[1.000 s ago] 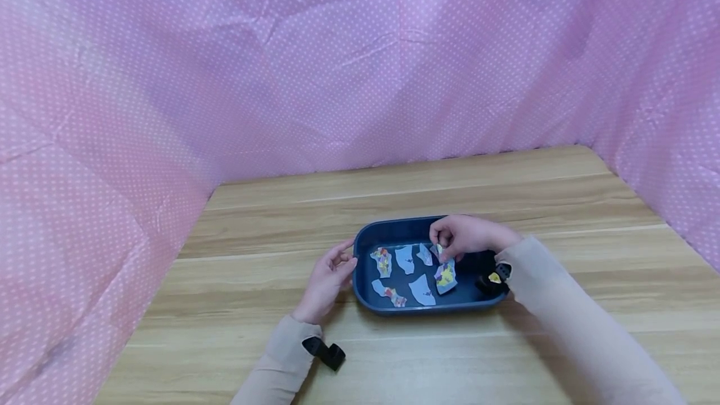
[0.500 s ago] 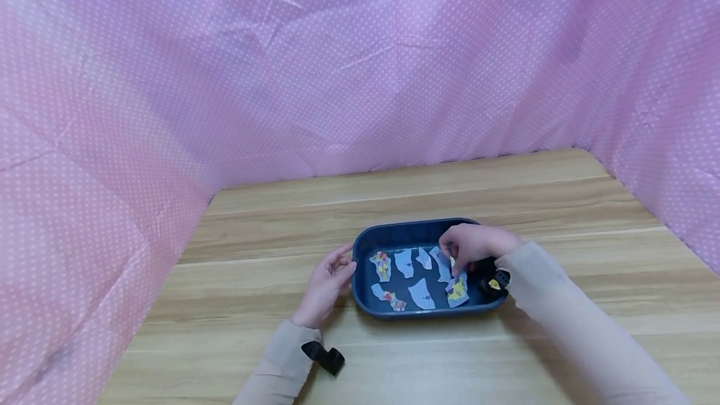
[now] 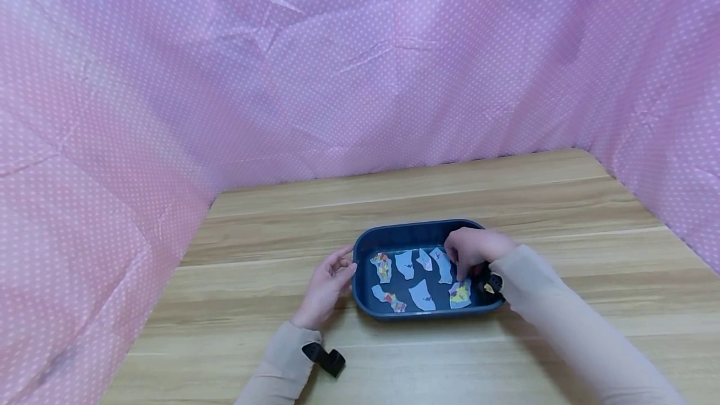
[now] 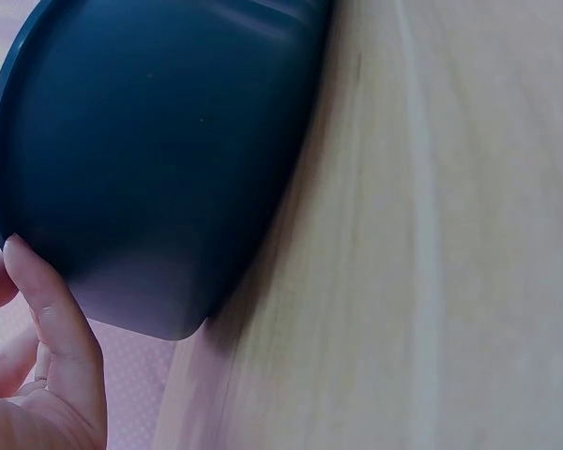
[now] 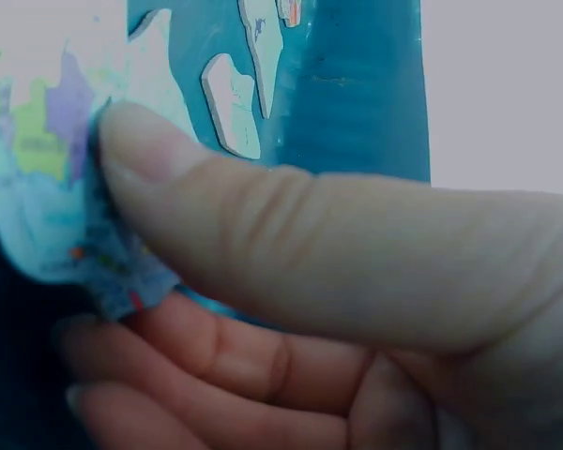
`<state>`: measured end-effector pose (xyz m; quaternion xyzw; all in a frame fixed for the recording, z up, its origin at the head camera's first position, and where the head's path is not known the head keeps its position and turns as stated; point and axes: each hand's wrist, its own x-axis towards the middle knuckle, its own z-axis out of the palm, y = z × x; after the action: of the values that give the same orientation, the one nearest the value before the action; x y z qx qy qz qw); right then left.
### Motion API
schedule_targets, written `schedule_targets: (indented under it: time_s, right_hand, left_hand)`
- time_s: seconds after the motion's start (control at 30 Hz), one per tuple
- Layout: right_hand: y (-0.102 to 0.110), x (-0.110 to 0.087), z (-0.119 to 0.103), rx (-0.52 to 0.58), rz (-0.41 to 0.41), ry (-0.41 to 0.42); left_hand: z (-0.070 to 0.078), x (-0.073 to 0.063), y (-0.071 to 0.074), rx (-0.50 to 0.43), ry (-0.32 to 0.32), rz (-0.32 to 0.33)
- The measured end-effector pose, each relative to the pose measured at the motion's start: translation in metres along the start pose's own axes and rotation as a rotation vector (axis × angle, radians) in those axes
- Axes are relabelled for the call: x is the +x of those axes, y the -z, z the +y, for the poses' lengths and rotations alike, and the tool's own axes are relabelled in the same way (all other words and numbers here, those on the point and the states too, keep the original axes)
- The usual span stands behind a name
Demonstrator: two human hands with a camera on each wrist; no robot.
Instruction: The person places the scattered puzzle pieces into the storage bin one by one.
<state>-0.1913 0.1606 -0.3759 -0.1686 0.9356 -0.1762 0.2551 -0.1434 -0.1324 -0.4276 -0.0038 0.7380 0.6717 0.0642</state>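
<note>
My left hand (image 3: pixel 325 283) rests against the left end of a dark blue tray (image 3: pixel 405 317). In the left wrist view, its thumb (image 4: pixel 52 305) touches the outer rim, with lightly bent fingers beside it. Inside the tray's right half, my right hand (image 3: pixel 477 249) pinches a puzzle piece (image 3: pixel 460 295) with yellow and purple map-like print. The right wrist view has the thumb (image 5: pixel 159 159) across this puzzle piece (image 5: pixel 38 178) and curled fingers below it. Part of the piece lies hidden under the hand.
Several irregular puzzle pieces lie apart in the tray, among them a pale piece (image 3: pixel 422 295), a colourful piece (image 3: pixel 382 267) and a long piece (image 3: pixel 442 265). A wooden table (image 3: pixel 270 255) carries the tray. Pink dotted cloth (image 3: pixel 337 80) hangs behind and at the sides.
My right hand has shifted rightward and slightly nearer with the yellow-purple puzzle piece, uncovering the long pale piece on its left. My left hand stays at the tray's end.
</note>
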Motion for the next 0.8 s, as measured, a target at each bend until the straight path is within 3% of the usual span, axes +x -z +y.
schedule_targets:
  time_s: [0.37, 0.8]
  right_hand:
    - [0.0027, 0.0017, -0.0037, 0.0, -0.014, -0.057]
    - [0.0029, 0.0077, -0.0016, 0.009, -0.043, -0.004]
  left_hand:
    - [0.0047, 0.0026, 0.0013, -0.014, 0.001, -0.002]
    - [0.0026, 0.0051, 0.005, -0.004, -0.004, -0.021]
